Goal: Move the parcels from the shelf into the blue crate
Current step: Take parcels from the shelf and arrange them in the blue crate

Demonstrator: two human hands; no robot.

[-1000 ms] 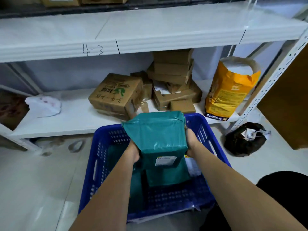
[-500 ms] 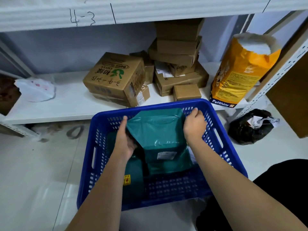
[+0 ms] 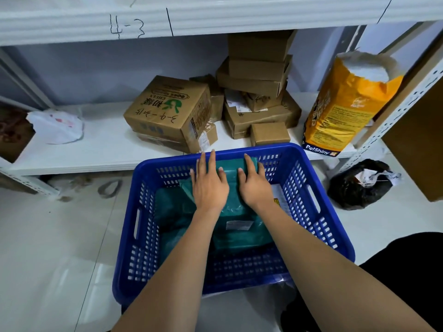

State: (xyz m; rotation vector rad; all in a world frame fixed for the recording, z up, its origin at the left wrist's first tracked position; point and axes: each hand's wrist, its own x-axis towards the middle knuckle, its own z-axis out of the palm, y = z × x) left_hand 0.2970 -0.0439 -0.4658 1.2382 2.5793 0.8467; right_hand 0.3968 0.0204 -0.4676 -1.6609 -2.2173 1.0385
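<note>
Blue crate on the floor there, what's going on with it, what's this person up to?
A person is loading parcels into the blue crate. Both the left hand and the right hand lie flat, fingers straight, on a green parcel inside it, on top of other green parcels. Brown cardboard boxes and a yellow bag are on the shelf behind.

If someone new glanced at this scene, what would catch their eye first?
Probably the blue crate on the floor in the centre, with the left hand and right hand lying flat on a green parcel inside it. Behind it, brown cardboard boxes are piled on the shelf, with a tall orange bag at the right.
</note>
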